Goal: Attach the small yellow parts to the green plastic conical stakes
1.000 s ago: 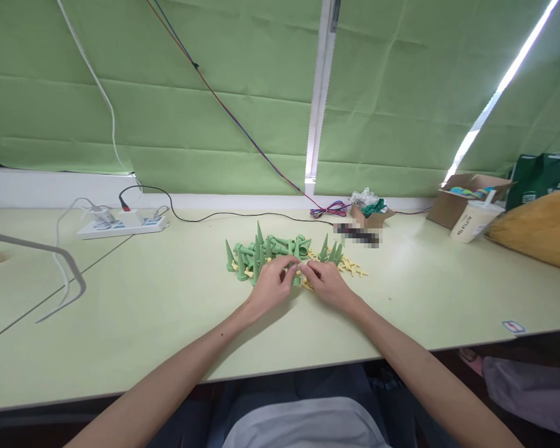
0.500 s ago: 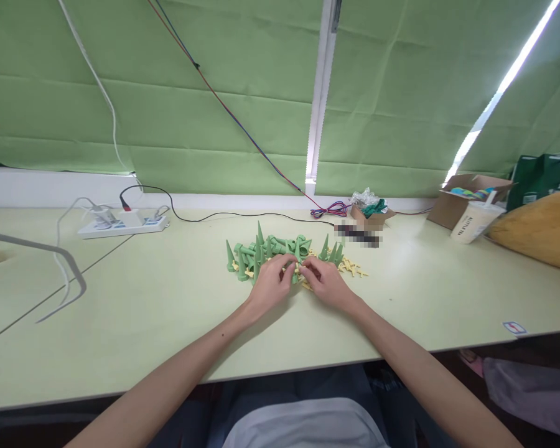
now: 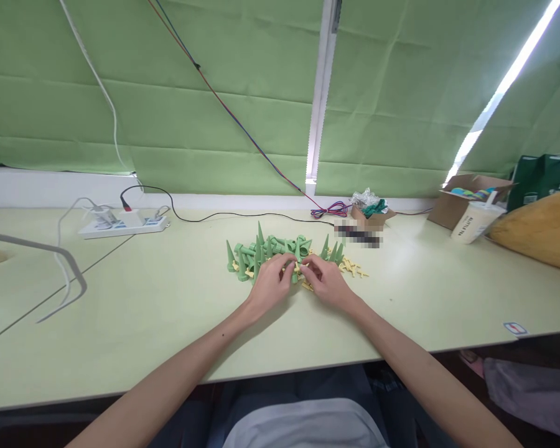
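Observation:
My left hand [image 3: 274, 278] and my right hand [image 3: 329, 280] meet over a pile of small plastic parts, both closed in a pinch. Between the fingertips shows a small yellow piece [image 3: 297, 267], partly covered by the fingers. A pale green spike [image 3: 298, 251] rises just behind the fingertips; whether it is held or stands in the pile I cannot tell. Several green cones [image 3: 229, 256] stand upright at the left of the pile, and more green cones [image 3: 338, 254] stand right of my right hand. Loose yellow cross-like pieces [image 3: 353, 267] lie at the right.
The pile rests on a pale table [image 3: 168, 311]. A power strip [image 3: 124, 227] lies back left, its black cable running along the table. Farther right are a small open box [image 3: 372, 218], a drink cup [image 3: 476, 223], a cardboard box [image 3: 448, 208] and a yellow-brown bag [image 3: 539, 233].
Hardly anything differs. Both hands stay pinched at the same spot, with only a slight shift at the fingertips, where the yellow piece shows a little more.

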A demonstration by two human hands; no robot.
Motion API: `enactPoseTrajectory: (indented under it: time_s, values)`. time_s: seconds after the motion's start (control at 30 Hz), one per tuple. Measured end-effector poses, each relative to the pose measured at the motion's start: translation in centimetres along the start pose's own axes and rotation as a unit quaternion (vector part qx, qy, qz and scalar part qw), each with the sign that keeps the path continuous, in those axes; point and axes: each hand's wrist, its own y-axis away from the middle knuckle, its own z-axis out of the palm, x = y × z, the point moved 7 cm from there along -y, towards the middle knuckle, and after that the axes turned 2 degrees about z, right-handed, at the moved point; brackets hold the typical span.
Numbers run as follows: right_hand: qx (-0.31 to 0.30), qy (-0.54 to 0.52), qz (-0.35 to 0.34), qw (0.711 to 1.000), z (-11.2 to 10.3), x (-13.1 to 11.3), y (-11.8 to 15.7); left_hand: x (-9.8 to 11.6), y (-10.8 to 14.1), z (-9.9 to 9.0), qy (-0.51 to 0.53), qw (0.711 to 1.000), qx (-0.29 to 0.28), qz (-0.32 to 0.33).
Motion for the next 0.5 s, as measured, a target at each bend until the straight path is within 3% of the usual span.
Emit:
enactPoseTrajectory:
  time_s: [0.13,0.5]
  values:
    - [-0.011,0.004,-0.007,1.000,0.2,0.0,0.0,0.1,0.0,0.2,0.006,1.000,-0.008,-0.001]
    - [0.044,0.041,0.013,0.998,-0.2,1.0,-0.3,0.9,0.4,0.8,0.052,0.996,-0.067,0.005]
